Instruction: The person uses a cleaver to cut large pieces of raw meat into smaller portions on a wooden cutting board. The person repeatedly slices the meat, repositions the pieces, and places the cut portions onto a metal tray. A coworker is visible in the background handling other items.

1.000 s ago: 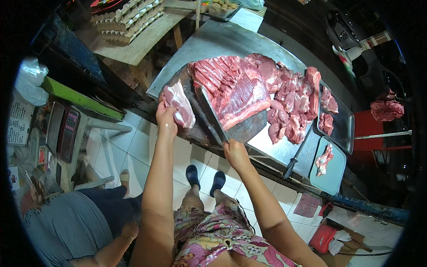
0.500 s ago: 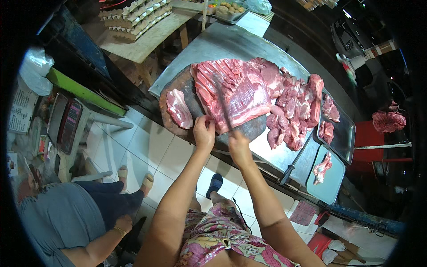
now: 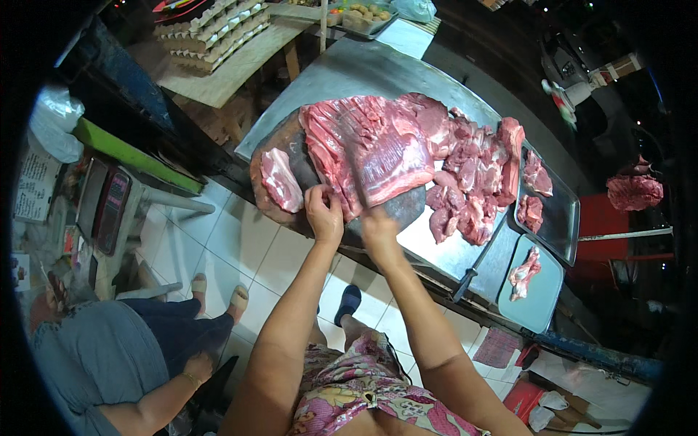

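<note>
A large slab of raw meat [image 3: 396, 149] with pale fat along its near edge lies on a round wooden chopping board [image 3: 263, 171]. My right hand [image 3: 379, 231], somewhat blurred, is closed round the handle of a long knife [image 3: 355, 160]. The blade runs away from me across the slab, through or against the meat; how deep it sits is unclear. At the slab's near left corner, my left hand [image 3: 324, 213] pinches the meat edge with its fingers. A separate cut strip of meat [image 3: 281, 179] rests on the board to the left.
Right of the slab lies a heap of meat pieces [image 3: 472, 174]. Beyond are a metal tray [image 3: 566, 218], a blue-green tray [image 3: 509, 298] and another knife [image 3: 465, 284]. Egg trays [image 3: 211, 40] stand on a table at far left. A person [image 3: 109, 356] is beside me, near a scale [image 3: 115, 203].
The knife blade has shifted a little over the slab, and my right hand has moved slightly left. My left hand keeps its pinch on the meat edge. The whole view has shifted slightly.
</note>
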Demonstrator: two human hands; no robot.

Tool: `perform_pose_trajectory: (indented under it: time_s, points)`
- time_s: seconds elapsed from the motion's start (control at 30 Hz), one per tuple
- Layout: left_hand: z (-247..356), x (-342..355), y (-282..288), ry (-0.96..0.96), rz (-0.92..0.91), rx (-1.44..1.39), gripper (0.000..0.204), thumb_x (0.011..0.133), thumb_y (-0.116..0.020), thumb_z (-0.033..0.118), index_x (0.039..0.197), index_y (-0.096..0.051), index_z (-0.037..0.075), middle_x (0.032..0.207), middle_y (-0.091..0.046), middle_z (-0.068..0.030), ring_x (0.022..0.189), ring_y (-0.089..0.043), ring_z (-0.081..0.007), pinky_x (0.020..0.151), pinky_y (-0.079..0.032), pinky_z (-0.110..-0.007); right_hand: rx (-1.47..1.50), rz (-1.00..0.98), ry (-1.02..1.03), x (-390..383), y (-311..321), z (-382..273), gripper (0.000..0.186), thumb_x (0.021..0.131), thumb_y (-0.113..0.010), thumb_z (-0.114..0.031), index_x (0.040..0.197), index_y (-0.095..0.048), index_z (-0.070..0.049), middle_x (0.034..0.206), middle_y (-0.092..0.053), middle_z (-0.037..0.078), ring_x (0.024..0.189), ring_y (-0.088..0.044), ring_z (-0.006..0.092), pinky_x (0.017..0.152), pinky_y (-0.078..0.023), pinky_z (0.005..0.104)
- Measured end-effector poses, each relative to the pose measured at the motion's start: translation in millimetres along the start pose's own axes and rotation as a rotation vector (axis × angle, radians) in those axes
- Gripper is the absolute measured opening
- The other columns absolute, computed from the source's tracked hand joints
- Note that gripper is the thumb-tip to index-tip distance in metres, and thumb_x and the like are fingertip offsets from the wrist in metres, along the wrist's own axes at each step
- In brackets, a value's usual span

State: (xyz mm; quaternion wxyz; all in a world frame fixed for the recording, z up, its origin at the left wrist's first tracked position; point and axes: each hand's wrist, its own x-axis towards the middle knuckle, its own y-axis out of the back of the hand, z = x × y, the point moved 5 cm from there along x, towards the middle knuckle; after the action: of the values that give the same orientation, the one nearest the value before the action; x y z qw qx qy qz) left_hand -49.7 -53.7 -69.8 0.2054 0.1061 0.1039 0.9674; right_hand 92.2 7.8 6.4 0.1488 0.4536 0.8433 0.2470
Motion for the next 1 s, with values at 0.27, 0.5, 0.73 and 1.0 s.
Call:
perform_pose_trajectory:
  time_s: [0.27,0.5,0.73,1.0]
  points:
    - [-34,15,-4,0.009,-0.085,-0.005,0.034,0.069,-0.058,-0.012,0.098,-0.056,0.004,0.08,-0.059,-0.0078,0.073,-0.06,-0.0211,0.071,-0.049,-0.032,0.204,0.116,0.147,-8,49,-43,0.016,0.089,-0.057,-0.008,0.08,-0.056,0.005,0.06,-0.056,0.023,0.053,-0.06,0.0338,0.053,-0.047,0.0408]
    - [-25,10,-1,0.054,-0.06,0.013,0.022,0.08,-0.057,-0.007,0.1,-0.054,0.001,0.087,-0.06,-0.0066,0.077,-0.06,-0.0167,0.072,-0.049,-0.029,0.062,0.428,0.374,7,28,-54,0.025,0.092,-0.054,-0.022,0.089,-0.061,0.002,0.065,-0.06,0.024,0.061,-0.06,0.0392,0.059,-0.05,0.0435]
    - [-15,47,-14,0.088,0.001,0.265,0.053,0.078,-0.058,0.001,0.128,-0.043,-0.003,0.113,-0.059,-0.0308,0.106,-0.057,-0.0462,0.094,-0.044,-0.045,-0.188,-0.054,0.041,-1,5,1,0.026,0.089,-0.055,-0.018,0.08,-0.06,0.006,0.073,-0.059,0.033,0.071,-0.061,0.05,0.066,-0.047,0.0533]
    - [-44,53,0,0.181,-0.11,0.103,0.044,0.073,-0.066,0.0,0.117,-0.057,-0.002,0.098,-0.066,-0.0155,0.09,-0.063,-0.0252,0.082,-0.049,-0.035,0.865,0.407,0.645,39,67,-128,0.032,0.098,-0.045,-0.015,0.071,-0.052,0.001,0.058,-0.054,0.01,0.05,-0.052,0.0215,0.049,-0.042,0.0332]
